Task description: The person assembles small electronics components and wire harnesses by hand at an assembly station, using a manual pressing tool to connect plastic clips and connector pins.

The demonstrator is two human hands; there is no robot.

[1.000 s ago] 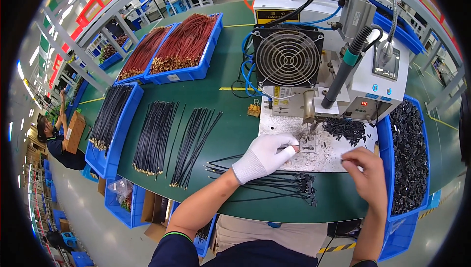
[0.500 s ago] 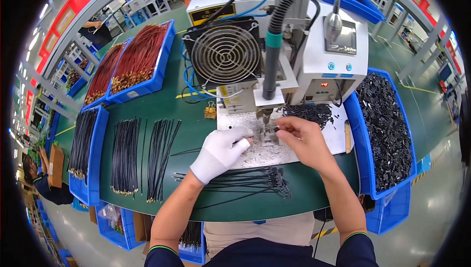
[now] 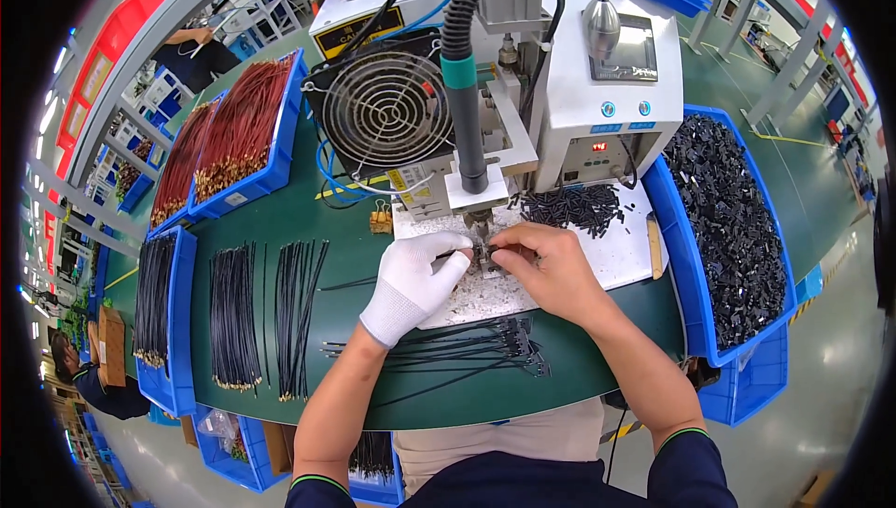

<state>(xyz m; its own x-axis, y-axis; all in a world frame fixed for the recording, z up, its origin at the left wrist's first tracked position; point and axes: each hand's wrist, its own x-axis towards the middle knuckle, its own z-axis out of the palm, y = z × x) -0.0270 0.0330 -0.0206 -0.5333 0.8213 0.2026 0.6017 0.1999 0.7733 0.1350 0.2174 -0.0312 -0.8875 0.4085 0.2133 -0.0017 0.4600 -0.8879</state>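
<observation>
My left hand (image 3: 411, 286), in a white glove with bare fingertips, pinches a thin black cable (image 3: 349, 284) whose tail sticks out to the left. Its dark end shows at the fingertips. Opposite it, my bare right hand (image 3: 553, 265) is closed on a small black part, mostly hidden by the fingers. Both hands meet at a small metal fixture (image 3: 489, 268) on the white base plate (image 3: 597, 263), just under the press tip (image 3: 480, 220). Nearer me, several black cables with black connector ends (image 3: 513, 345) lie on the green table.
Loose black tubes (image 3: 579, 207) lie behind my right hand, beside a wooden-handled tool (image 3: 655, 248). A blue bin of black parts (image 3: 723, 228) stands right. Black cable bundles (image 3: 235, 317) and a bin of red cables (image 3: 245, 125) are left. The fan (image 3: 387, 111) stands behind.
The view has shifted slightly. My left fingertips have moved up to the fixture, and my right hand has come in toward them; the two hands now almost touch under the press tip.
</observation>
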